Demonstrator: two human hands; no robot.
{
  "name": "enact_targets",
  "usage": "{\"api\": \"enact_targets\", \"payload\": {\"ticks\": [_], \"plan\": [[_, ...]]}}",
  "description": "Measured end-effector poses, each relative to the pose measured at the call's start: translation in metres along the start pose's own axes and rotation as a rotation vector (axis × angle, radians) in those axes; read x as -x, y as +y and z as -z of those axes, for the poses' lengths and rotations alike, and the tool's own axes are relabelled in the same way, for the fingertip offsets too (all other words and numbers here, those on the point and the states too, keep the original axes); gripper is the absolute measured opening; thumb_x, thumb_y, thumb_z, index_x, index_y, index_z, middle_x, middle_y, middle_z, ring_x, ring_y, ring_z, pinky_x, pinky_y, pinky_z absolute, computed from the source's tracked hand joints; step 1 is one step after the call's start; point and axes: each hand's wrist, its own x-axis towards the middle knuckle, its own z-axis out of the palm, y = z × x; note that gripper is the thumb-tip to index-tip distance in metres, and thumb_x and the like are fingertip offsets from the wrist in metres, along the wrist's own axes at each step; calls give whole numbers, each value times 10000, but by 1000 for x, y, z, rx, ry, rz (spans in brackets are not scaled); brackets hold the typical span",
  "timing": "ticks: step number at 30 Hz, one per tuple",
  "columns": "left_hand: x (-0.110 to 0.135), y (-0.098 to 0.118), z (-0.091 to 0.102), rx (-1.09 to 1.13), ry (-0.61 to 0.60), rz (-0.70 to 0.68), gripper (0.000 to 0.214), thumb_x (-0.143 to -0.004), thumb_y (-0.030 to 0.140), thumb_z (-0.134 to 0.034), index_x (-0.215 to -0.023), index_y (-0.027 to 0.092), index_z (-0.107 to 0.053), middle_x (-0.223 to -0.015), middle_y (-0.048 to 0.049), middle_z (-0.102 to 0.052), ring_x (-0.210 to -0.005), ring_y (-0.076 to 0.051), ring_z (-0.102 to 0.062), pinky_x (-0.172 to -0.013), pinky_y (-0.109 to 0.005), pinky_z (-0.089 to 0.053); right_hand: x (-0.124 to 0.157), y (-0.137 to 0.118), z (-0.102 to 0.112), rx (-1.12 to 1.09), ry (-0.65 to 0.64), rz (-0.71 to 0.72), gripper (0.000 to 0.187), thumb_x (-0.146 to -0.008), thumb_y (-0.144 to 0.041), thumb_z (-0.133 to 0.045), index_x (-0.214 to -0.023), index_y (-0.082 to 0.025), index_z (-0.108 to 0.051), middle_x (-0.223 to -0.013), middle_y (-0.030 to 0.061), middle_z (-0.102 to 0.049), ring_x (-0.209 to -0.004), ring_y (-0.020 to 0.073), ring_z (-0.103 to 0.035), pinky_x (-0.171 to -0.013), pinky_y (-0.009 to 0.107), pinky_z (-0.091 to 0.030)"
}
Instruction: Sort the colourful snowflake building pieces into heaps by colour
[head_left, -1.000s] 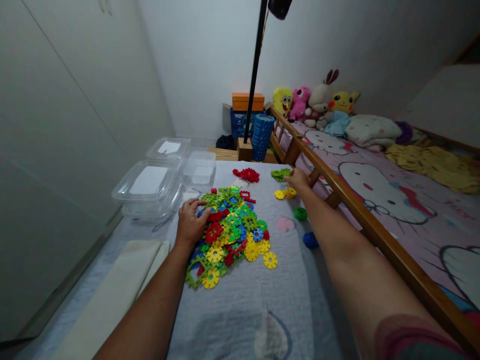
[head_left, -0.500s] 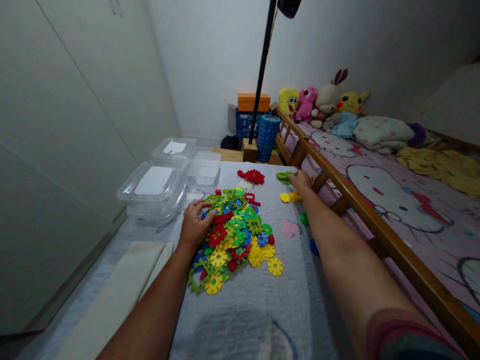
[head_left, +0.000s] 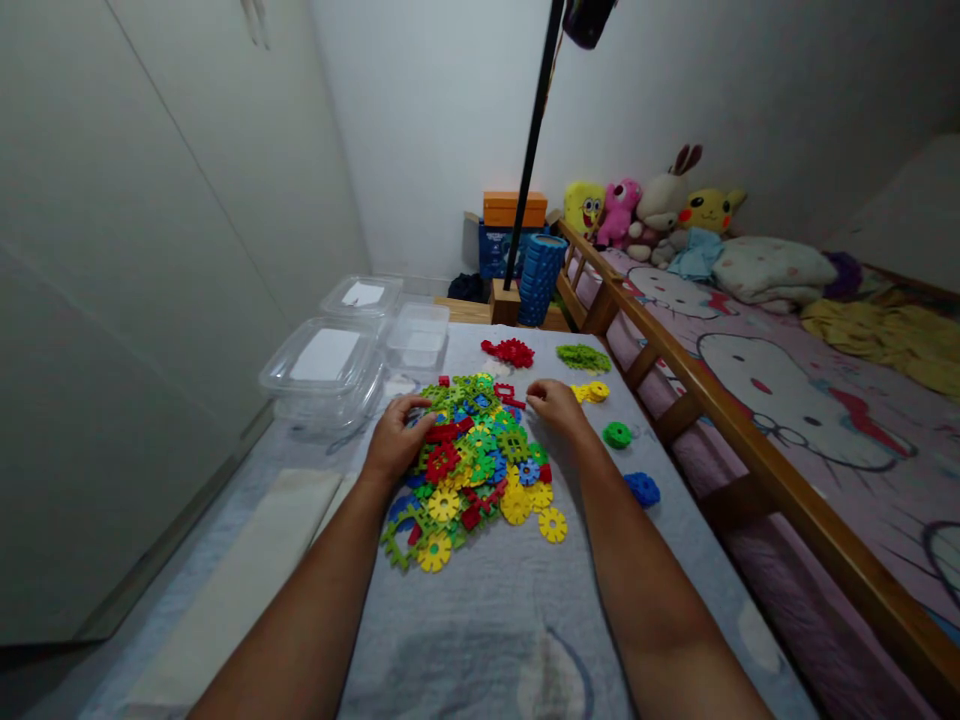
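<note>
A mixed pile of plastic building pieces (head_left: 480,465) in green, yellow, red and blue lies on the cloth-covered table. My left hand (head_left: 399,437) rests at the pile's left edge, thumb and fingers apart, close to a long red piece (head_left: 450,431). On the right side, my right hand (head_left: 556,405) has bent fingers, its fingertips close to a small red bar (head_left: 514,403); nothing shows in them. Sorted heaps lie around: red pieces (head_left: 511,352), light green pieces (head_left: 583,358), yellow discs (head_left: 594,392), green discs (head_left: 617,434) and blue pieces (head_left: 643,489).
Clear plastic boxes (head_left: 319,365) with lids stand at the left, beside an open clear container (head_left: 418,335). A folded pale cloth (head_left: 255,560) lies at the left front. A wooden bed rail (head_left: 720,440) runs along the right. A black pole (head_left: 531,150) rises behind the table.
My right hand has left the light green heap and come back left to the pile's right edge. My left hand stays by the pile. The view has shifted slightly.
</note>
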Motion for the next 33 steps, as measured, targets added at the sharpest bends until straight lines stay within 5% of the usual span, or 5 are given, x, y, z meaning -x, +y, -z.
{"api": "enact_targets", "payload": {"ticks": [4, 9, 22, 28, 33], "plan": [[1, 0, -2, -50, -32, -40, 314, -765, 463, -606, -953, 222, -678, -1144, -74, -660, -1147, -257, -607, -1083, -432, -443, 0, -4, -25, 72, 19, 25, 273, -838, -171, -626, -1099, -165, -705, -1070, 98, -686, -970, 190, -623, -903, 302, -458], [1, 0, -4, -70, -36, -56, 306, -771, 464, -598, -940, 219, -674, -1148, -79, -657, -1161, -255, -600, -1095, -434, -432, -5, -6, -35, 106, -7, 51, 384, -844, -140, -582, -1210, -203, -681, -1037, 77, -663, -975, 196, -605, -915, 301, -447], [2, 3, -3, -62, -34, -48, 312, -775, 457, -600, -944, 207, -681, -1155, -85, -659, -1146, -260, -602, -1087, -437, -431, -10, 6, -36, 10, 83, 74, 187, -833, -130, -582, -931, -207, -721, -907, 32, -644, -881, 168, -576, -818, 261, -419], [1, 0, -3, -53, -35, -70, 288, -775, 437, -608, -937, 212, -683, -1125, -76, -662, -1130, -254, -606, -1072, -419, -440, -25, 7, -31, -4, 211, 30, 187, -812, -133, -562, -902, -198, -712, -911, 48, -638, -891, 187, -570, -828, 277, -421], [0, -3, -5, -49, -17, -68, 281, -772, 436, -606, -925, 213, -684, -1107, -72, -662, -1127, -255, -605, -1079, -422, -431, -31, 8, -26, -6, 182, -6, 177, -794, -150, -577, -895, -188, -717, -897, 49, -651, -856, 182, -580, -800, 273, -420]]}}
